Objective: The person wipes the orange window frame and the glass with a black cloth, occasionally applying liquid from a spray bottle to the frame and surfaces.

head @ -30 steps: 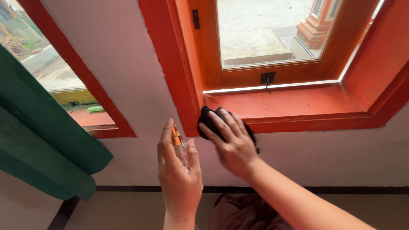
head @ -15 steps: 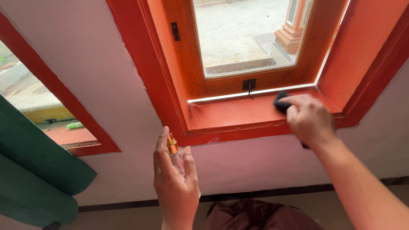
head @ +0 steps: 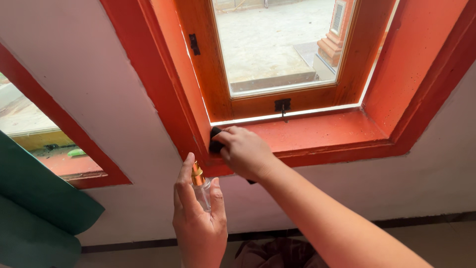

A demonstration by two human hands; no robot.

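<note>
A white wall (head: 99, 84) fills most of the view, and an orange-red window frame (head: 148, 74) is set into it. The flat sill (head: 322, 131) at the bottom of the frame is the same orange-red.

The right hand (head: 245, 151) is on the left end of the sill, close to the corner of the frame. It is pressed down flat on a black cloth (head: 215, 140). The fingers are curled over the cloth, so only a small dark bit peeks out past the fingertips, and a little corner sticks out under the wrist. The arm reaches in from the lower right.

The left hand (head: 198, 216) is just below the right hand, in front of the wall and not touching it. It is wrapped around a small clear spray bottle (head: 202, 191) with a gold top. The first finger is stretched up along the left side of the bottle and the thumb is on the right side. The bottle stands upright, with its top just under the edge of the sill.

Above the right hand is a wooden window (head: 277, 104) with a small black latch (head: 282, 105). Far to the left of the left hand hangs a green curtain (head: 39, 208), in front of another window with the same orange-red frame.
</note>
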